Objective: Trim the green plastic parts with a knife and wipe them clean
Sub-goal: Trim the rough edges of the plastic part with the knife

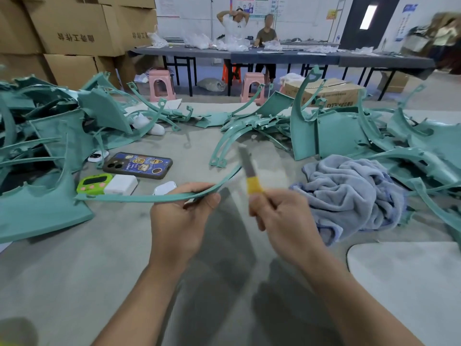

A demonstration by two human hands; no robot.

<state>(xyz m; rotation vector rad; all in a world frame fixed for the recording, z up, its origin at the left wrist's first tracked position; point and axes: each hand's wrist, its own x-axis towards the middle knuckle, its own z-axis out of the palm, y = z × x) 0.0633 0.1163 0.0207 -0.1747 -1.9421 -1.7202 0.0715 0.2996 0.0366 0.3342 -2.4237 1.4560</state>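
Observation:
My left hand [182, 216] grips a long, thin, curved green plastic strip [129, 198] above the table; the strip runs from far left up to the right, past my fingers. My right hand [282, 216] grips a utility knife [249, 171] by its yellow handle, blade pointing up and blurred, just right of the strip's upper end. A crumpled blue-grey cloth [349, 193] lies on the table to the right of my right hand.
Piles of green plastic parts [344, 136] cover the table's left, back and right. A phone [138, 165], a green timer [94, 183] and a white box [121, 184] lie left of centre. Cardboard boxes [72, 28] stand back left; two people sit at a far table [274, 57].

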